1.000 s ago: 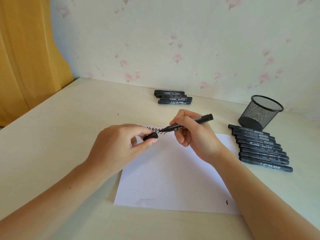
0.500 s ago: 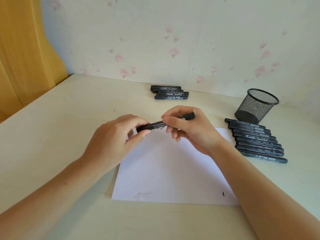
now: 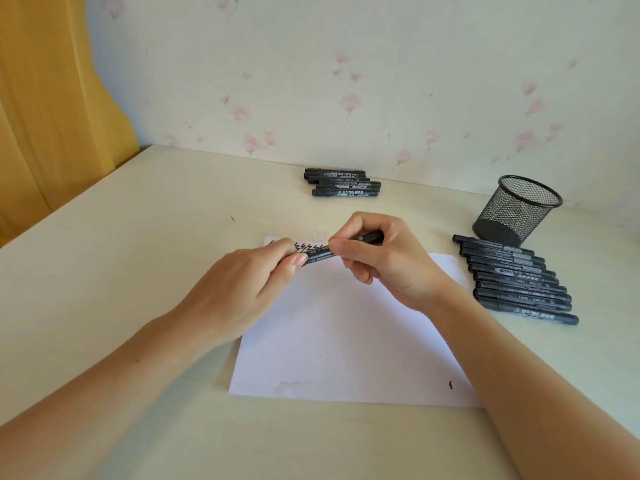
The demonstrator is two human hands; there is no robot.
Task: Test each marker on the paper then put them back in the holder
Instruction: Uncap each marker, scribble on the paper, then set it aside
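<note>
A black marker [image 3: 320, 257] lies nearly level between both hands, just above the white paper [image 3: 349, 334]. My left hand [image 3: 242, 289] pinches its capped left end between thumb and fingers. My right hand [image 3: 384, 258] grips the barrel, whose back end sticks out past the fingers. Black zigzag test marks [image 3: 308, 247] run along the paper's far edge, partly hidden by the hands. The black mesh holder [image 3: 519, 209] stands at the right. A row of several black markers [image 3: 516, 280] lies in front of it.
A small stack of several black markers [image 3: 343, 183] lies near the flowered wall at the back. A yellow curtain [image 3: 52, 109] hangs at the left. A tiny black mark [image 3: 450, 385] sits near the paper's front right corner. The cream table [image 3: 121, 237] extends left.
One second ago my left hand held the cap apart from the marker's tip. The cap has since gone onto the marker, and both hands now hold it as one piece.
</note>
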